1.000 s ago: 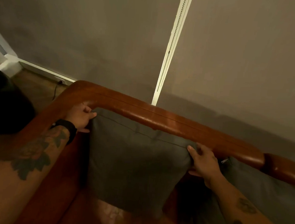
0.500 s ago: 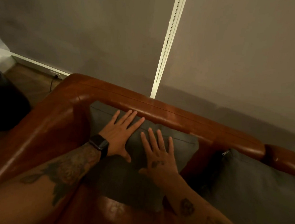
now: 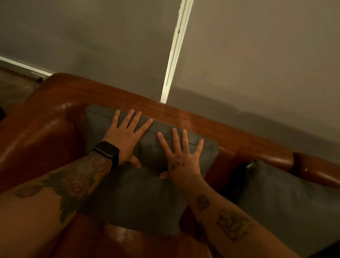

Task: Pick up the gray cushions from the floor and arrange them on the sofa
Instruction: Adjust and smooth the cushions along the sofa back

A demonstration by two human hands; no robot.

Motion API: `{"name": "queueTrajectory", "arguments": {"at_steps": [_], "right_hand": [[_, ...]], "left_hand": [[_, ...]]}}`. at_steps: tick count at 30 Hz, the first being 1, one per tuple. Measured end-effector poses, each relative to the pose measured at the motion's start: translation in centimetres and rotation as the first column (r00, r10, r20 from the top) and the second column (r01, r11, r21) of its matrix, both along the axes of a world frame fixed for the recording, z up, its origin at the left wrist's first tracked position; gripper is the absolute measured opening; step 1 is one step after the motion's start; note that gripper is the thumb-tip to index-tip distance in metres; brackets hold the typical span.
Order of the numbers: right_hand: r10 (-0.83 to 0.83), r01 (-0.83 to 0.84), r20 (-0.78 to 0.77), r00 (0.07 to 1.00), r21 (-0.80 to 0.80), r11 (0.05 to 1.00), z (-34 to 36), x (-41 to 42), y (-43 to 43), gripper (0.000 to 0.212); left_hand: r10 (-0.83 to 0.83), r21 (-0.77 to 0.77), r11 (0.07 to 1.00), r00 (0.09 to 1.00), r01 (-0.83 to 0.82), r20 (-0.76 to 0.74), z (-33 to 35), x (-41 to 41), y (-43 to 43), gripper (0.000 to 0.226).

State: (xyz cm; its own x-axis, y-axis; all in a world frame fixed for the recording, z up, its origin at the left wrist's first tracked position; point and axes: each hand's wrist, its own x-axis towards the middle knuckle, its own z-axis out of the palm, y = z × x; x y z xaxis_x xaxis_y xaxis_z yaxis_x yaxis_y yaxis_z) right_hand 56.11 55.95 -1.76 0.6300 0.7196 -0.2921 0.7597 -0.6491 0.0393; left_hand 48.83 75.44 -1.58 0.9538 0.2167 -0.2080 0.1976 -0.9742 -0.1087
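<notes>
A gray cushion (image 3: 139, 197) stands upright in the left corner of the brown leather sofa (image 3: 43, 131), leaning on the backrest. My left hand (image 3: 125, 137) lies flat on its upper part, fingers spread, a black watch on the wrist. My right hand (image 3: 181, 156) presses flat beside it, fingers apart as well. Neither hand grips anything. A second gray cushion (image 3: 293, 201) rests against the backrest to the right, a zip pull showing at its top left corner.
A gray wall rises behind the sofa, with a bright vertical strip (image 3: 175, 48) down its middle. Wooden floor and a white skirting board (image 3: 17, 64) show at the far left. A dark shape sits at the left edge.
One second ago my hands held the cushion by its top corners. They let go and moved to the middle, now pressing flat on it with the cushion pushed back against the backrest.
</notes>
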Motion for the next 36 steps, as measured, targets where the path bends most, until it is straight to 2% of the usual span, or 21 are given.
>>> {"name": "queueTrajectory", "arguments": {"at_steps": [2, 3, 4, 7, 10, 13, 16, 19, 23, 26, 29, 32, 36], "right_hand": [[0.035, -0.035, 0.0, 0.999, 0.028, 0.999, -0.7, -0.6, 0.7, 0.135], [-0.072, 0.073, 0.063, 0.995, -0.001, 0.997, 1.6, 0.1, -6.1, 0.132], [-0.083, 0.084, 0.064, 0.994, -0.011, 0.996, 2.3, 0.1, -7.4, 0.128], [-0.024, 0.024, -0.017, 1.0, 0.052, 0.998, 2.1, 0.6, -8.6, 0.112], [-0.038, 0.045, -0.05, 0.998, 0.152, 0.987, 3.1, 1.0, -9.0, 0.094], [-0.116, 0.112, 0.002, 0.993, 0.242, 0.964, 3.9, 1.7, -13.7, 0.08], [-0.313, 0.269, 0.065, 0.948, 0.363, 0.892, 4.4, 1.9, -20.9, 0.073], [-0.5, 0.423, 0.112, 0.859, 0.396, 0.815, 4.3, 1.5, -28.1, 0.075], [-0.616, 0.578, 0.038, 0.786, 0.308, 0.756, 3.8, 1.3, -36.0, 0.081], [-0.677, 0.658, 0.003, 0.736, 0.232, 0.717, 3.4, 1.3, -40.4, 0.084], [-0.71, 0.715, -0.108, 0.695, 0.196, 0.671, 2.5, 1.1, -43.4, 0.091], [-0.678, 0.716, -0.229, 0.698, 0.224, 0.662, 1.6, 1.0, -44.7, 0.102], [-0.619, 0.691, -0.312, 0.721, 0.261, 0.674, 0.6, 2.8, -45.3, 0.107]], "left_hand": [[0.023, -0.017, 1.0, 0.999, -0.024, -0.048, 0.6, -0.9, 0.8, 0.148], [-0.111, -0.069, 0.991, 0.994, 0.11, 0.003, 1.4, 1.8, -4.6, 0.147], [-0.157, -0.052, 0.986, 0.988, 0.156, -0.013, 1.6, 2.1, -5.6, 0.147], [-0.138, -0.083, 0.988, 0.989, 0.133, -0.061, 2.2, 1.5, -5.6, 0.143], [-0.149, -0.142, 0.981, 0.985, 0.135, -0.092, 2.4, 0.5, -4.8, 0.131], [-0.209, -0.168, 0.965, 0.977, 0.201, -0.033, 3.1, 1.3, -7.8, 0.119], [-0.287, -0.22, 0.928, 0.953, 0.302, 0.098, 3.8, 2.6, -13.3, 0.107], [-0.443, -0.249, 0.84, 0.874, 0.483, 0.201, 4.4, 4.1, -20.6, 0.097], [-0.587, -0.215, 0.753, 0.783, 0.622, 0.207, 5.0, 6.6, -30.9, 0.093], [-0.597, -0.177, 0.767, 0.787, 0.617, 0.156, 5.0, 8.0, -36.4, 0.092], [-0.574, -0.117, 0.803, 0.812, 0.584, 0.107, 3.8, 8.1, -39.4, 0.091], [-0.568, -0.024, 0.816, 0.809, 0.577, 0.154, 1.7, 7.3, -40.5, 0.091], [-0.575, 0.013, 0.815, 0.805, 0.58, 0.142, -0.7, 8.3, -39.7, 0.097]]}}
